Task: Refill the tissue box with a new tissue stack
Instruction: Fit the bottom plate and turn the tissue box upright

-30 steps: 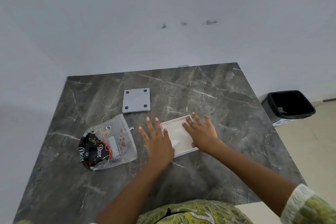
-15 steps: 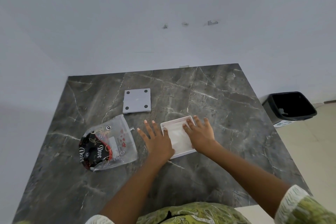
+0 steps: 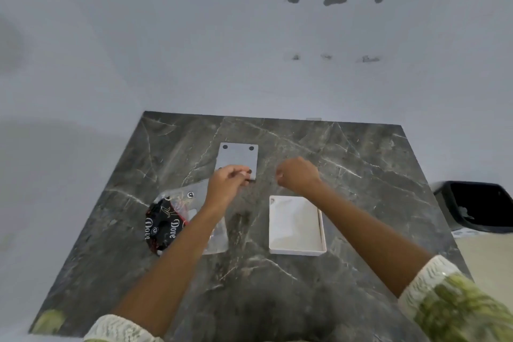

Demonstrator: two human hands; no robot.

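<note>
The white tissue box (image 3: pixel 295 223) lies open on the dark marble table (image 3: pixel 366 169), and a white tissue stack fills its inside. Beyond it to the left lies the grey box lid (image 3: pixel 238 157), flat, with black dots at its corners. My left hand (image 3: pixel 226 186) is at the lid's near edge, fingers curled and pinching its near right corner. My right hand (image 3: pixel 298 175) hovers just right of the lid and beyond the box, fingers curled with nothing in them.
An emptied clear plastic tissue wrapper (image 3: pixel 169 221) with black "Dove" print lies at the left, partly under my left forearm. A black waste bin (image 3: pixel 477 205) stands on the floor past the table's right edge. White walls close the far and left sides.
Both hands left the tissue box, where they lay on the stack, and moved away from me to the grey lid. The left hand now grips the lid's near edge. The view has shifted.
</note>
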